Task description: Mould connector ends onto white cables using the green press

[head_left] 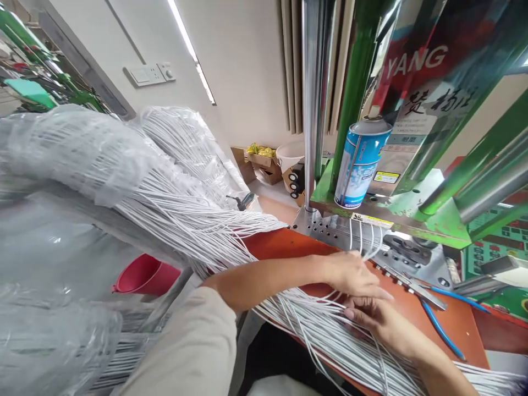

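A long bundle of thin white cables [313,319] lies across the orange work surface [445,330] in front of me. My left hand [352,275] reaches over it, fingers curled around white cable ends close to the machine. Several white cables [361,239] run down from under the green press plate [396,214] toward that hand. Just below, my right hand [377,319] pinches cables at the top of the bundle, thumb and fingers together. The two hands overlap, so part of their grip is hidden. Blue-handled pliers [433,308] rest right of my hands, beside a small metal strip.
A blue spray can [363,162] stands on the green press plate, between upright posts. Plastic-wrapped cable bundles [82,148] fill the left side. Below them sits a red bucket [146,275]. Cardboard boxes [266,165] and a white bin [291,154] stand on the floor behind.
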`<state>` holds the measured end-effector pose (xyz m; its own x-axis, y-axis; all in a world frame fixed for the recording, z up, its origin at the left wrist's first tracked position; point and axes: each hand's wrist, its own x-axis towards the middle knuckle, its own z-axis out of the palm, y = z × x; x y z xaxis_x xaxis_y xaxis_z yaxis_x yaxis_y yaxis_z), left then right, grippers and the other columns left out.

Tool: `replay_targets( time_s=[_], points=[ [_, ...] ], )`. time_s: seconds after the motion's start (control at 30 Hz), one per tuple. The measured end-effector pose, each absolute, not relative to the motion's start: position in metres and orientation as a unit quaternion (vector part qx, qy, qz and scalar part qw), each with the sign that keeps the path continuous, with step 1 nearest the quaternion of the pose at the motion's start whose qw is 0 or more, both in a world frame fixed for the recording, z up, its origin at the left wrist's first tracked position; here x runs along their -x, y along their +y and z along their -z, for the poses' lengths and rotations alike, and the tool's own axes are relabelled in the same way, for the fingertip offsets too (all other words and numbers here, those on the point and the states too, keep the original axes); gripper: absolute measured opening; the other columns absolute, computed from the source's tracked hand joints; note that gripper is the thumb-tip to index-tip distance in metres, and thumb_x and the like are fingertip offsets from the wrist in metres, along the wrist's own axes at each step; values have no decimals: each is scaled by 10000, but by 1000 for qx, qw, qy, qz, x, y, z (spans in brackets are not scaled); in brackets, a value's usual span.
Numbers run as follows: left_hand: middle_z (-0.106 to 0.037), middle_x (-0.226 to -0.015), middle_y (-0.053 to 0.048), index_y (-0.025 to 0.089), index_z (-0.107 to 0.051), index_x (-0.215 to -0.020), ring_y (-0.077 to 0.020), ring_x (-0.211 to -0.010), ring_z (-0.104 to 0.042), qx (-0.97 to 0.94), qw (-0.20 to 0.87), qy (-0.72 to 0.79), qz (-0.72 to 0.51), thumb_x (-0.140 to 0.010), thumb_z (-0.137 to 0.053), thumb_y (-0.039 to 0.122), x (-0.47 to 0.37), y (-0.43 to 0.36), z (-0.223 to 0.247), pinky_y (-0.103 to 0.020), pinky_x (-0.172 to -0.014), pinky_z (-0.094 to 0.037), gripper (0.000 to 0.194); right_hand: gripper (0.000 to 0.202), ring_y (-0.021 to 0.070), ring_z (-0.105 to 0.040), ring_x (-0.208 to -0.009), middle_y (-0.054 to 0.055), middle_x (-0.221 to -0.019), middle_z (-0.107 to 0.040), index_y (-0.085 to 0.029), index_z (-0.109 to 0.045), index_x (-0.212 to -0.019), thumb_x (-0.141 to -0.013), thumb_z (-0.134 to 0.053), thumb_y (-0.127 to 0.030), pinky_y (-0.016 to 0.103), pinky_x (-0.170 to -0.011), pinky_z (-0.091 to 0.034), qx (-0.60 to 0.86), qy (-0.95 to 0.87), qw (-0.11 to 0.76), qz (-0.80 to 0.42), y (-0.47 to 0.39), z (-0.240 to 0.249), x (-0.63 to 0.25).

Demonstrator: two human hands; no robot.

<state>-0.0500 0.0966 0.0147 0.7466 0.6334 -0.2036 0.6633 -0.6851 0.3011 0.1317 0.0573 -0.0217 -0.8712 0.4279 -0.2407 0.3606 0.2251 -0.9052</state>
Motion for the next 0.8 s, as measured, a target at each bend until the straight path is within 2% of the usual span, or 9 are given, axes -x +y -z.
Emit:
replay_targets(
  time_s=[0.1, 0.2, 0.3, 0.4, 0.5, 0.6, 0.67, 0.73, 0.8],
  points=[
    [-786, -912, -90, 187, -719, -980, -225, -942, -720, -895, 36, 434, 92, -1013, -535, 573, 119, 78, -15, -396, -1102, -333, 428, 476, 142, -473, -673, -3, -740, -586, -178, -620, -802, -985, -560, -613, 269, -647, -406, 227, -742, 29, -630, 57, 22, -131],
    [-767, -878, -87, 159, -699, -914, -222, -876, -708, -849, -4, 516, 113, -992, -623, 291, 194, 51, -26, -445, -1140, -293, 170, 440, 132, -450, -665, -17, -730, -560, -174, -624, -828, -992, -568, -579, 262, -622, -374, 229, -741, 33, -630, 56, 21, -130],
    [-747, -899, -95, 139, -680, -915, -241, -913, -691, -810, -33, 576, 108, -982, -568, 155, 228, 17, -37, -518, -1154, -272, 131, 386, 139, -485, -688, -12, -763, -595, -178, -653, -855, -993, -568, -528, 258, -627, -390, 235, -771, 13, -592, 53, 16, -129],
    [-729, -996, -92, 149, -666, -1004, -238, -1023, -668, -818, -28, 572, 48, -1021, -536, 225, 205, -17, -48, -479, -1162, -299, 152, 282, 160, -579, -718, -3, -817, -678, -212, -694, -883, -992, -547, -426, 259, -646, -435, 260, -848, 0, -462, 46, 10, -126],
    [-718, -1075, -81, 171, -646, -1123, -225, -1091, -652, -857, 36, 509, -79, -1037, -522, 273, 151, -40, -62, -398, -1097, -400, 183, 284, 187, -630, -696, 36, -810, -713, -224, -692, -828, -975, -459, -288, 291, -651, -461, 294, -909, 57, -289, 38, 1, -118],
    [-652, -1330, -154, 115, -493, -1421, -250, -1277, -591, -875, 80, 434, -198, -1066, -457, 304, 99, -50, -74, -384, -1101, -437, 404, 271, 229, -662, -718, 108, -865, -732, -207, -689, -819, -858, -423, -178, 331, -653, -473, 313, -919, 100, -220, 30, -14, -110],
    [-540, -1489, -212, 66, -298, -1565, -277, -1407, -499, -871, 97, 405, -260, -1079, -421, 351, 76, -51, -78, -402, -1139, -430, 577, 227, 242, -672, -724, 119, -851, -731, -208, -682, -811, -811, -455, -193, 340, -654, -485, 309, -921, 124, -200, 27, -29, -113],
    [-522, -1505, -233, 62, -181, -1619, -311, -1377, -531, -851, 119, 422, -290, -1063, -452, 464, 65, -54, -78, -414, -1051, -504, 737, 196, 227, -658, -681, 89, -787, -718, -226, -688, -846, -863, -497, -266, 328, -635, -495, 310, -915, 154, -205, 25, -44, -127],
    [-643, -1349, -203, 93, -280, -1602, -308, -1165, -660, -829, 146, 461, -281, -1038, -481, 536, 69, -60, -79, -381, -861, -561, 744, 210, 205, -634, -633, 54, -768, -714, -259, -711, -969, -927, -563, -402, 308, -592, -495, 336, -894, 190, -227, 24, -54, -155]
  ],
)
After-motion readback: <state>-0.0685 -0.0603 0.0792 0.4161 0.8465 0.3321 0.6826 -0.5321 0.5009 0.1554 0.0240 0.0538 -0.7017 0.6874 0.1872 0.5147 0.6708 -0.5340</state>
